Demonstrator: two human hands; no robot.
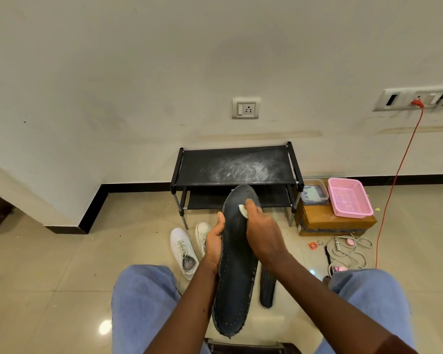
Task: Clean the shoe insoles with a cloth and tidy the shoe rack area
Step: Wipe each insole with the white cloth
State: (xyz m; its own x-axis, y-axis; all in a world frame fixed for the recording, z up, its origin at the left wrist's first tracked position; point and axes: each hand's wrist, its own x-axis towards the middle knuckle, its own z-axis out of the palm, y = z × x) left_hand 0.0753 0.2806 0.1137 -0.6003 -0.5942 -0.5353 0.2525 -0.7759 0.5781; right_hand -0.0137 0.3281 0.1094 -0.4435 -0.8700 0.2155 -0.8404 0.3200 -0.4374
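A long dark insole [234,277] stands tilted upright between my knees. My left hand [215,241] grips its left edge, thumb in front. My right hand [262,231] presses a small white cloth [243,211] against the insole's upper part, fingers curled over the cloth. A second dark insole [267,287] lies on the floor behind, partly hidden. Beyond them stands the black two-tier shoe rack [237,167], its top shelf smeared with white dust.
Two white sneakers [183,249] lie on the floor left of my hands. Right of the rack are a cardboard box [335,222] bearing a pink basket [349,196] and a clear container [313,191]. Cords, a keyring and an orange cable [394,180] lie at right.
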